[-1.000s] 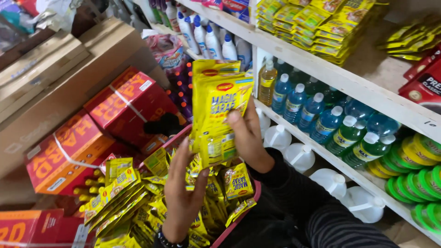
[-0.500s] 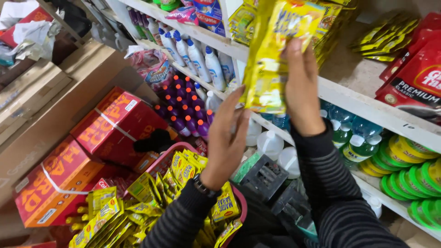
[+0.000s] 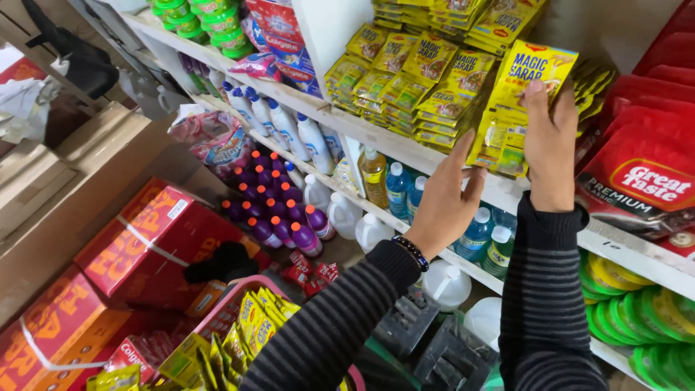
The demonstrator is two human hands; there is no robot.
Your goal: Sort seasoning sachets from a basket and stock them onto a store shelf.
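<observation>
Right hand (image 3: 550, 156): fingers closed on hanging strip of yellow foil sachets (image 3: 517, 108) at white shelf (image 3: 405, 148).
Left hand (image 3: 445, 203): open, fingers spread, empty, just beside the strip.

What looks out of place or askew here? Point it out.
Mostly orderly. The yellow sachet strips on the shelf lie in loose, slanted overlapping piles rather than neat rows. The right hand holds a strip of yellow sachets against them; the left hand is open beside.

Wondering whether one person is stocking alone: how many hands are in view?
2. The right hand grips a yellow sachet strip up high; the left hand is open, lower and beside it. No others show.
</observation>
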